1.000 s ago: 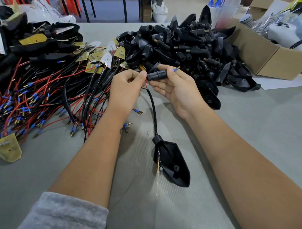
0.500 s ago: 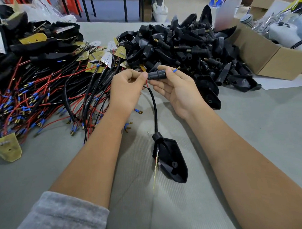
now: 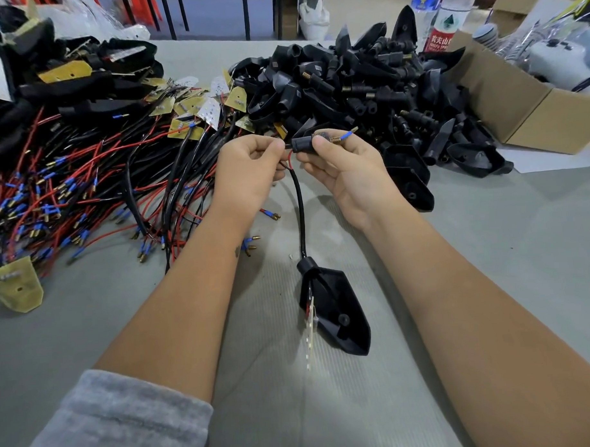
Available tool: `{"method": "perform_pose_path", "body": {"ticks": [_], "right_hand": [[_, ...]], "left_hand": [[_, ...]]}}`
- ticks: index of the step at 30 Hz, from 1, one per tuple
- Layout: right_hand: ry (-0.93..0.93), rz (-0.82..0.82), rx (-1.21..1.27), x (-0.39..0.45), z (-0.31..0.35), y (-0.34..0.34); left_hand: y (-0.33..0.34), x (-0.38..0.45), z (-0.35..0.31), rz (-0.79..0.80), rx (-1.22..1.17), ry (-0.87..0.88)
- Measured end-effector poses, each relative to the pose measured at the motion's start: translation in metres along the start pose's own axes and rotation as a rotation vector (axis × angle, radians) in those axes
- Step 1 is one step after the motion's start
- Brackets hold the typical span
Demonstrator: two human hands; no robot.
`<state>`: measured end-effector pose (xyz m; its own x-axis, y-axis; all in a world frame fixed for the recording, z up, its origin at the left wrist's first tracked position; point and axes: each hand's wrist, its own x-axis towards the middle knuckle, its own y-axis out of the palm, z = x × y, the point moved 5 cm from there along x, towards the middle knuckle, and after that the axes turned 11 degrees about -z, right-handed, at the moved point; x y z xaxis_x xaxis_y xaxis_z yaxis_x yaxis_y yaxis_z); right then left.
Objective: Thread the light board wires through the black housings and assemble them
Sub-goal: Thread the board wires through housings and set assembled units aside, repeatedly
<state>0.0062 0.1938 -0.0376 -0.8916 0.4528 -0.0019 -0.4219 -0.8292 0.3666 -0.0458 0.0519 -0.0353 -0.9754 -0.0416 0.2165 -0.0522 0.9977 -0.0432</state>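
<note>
My right hand (image 3: 343, 174) pinches a small black tubular stem piece (image 3: 302, 145) with a brass threaded end; a blue-tipped wire end (image 3: 349, 133) pokes out of it to the right. My left hand (image 3: 248, 173) pinches the red and black wires just left of the piece. A black sheathed cable (image 3: 300, 209) runs down from there to a black pointed housing (image 3: 337, 310) lying on the table, with a light board strip (image 3: 310, 326) sticking out along its left side.
A heap of empty black housings (image 3: 349, 84) lies behind my hands. At left sprawls a tangle of red and black wires (image 3: 85, 184) with yellow boards. A cardboard box (image 3: 530, 108) sits at right, bottles (image 3: 447, 14) behind. One yellow board (image 3: 16, 288) lies at the left edge.
The wire has gone further through the stem piece, so more of the brass thread and blue tip shows past my right fingers. The housing on the table has shifted slightly.
</note>
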Motion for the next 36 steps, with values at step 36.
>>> {"method": "perform_pose_path", "body": {"ticks": [36], "right_hand": [[-0.021, -0.088, -0.059, -0.001, -0.001, 0.000]], "left_hand": [[0.000, -0.008, -0.010, 0.026, 0.067, 0.113]]}}
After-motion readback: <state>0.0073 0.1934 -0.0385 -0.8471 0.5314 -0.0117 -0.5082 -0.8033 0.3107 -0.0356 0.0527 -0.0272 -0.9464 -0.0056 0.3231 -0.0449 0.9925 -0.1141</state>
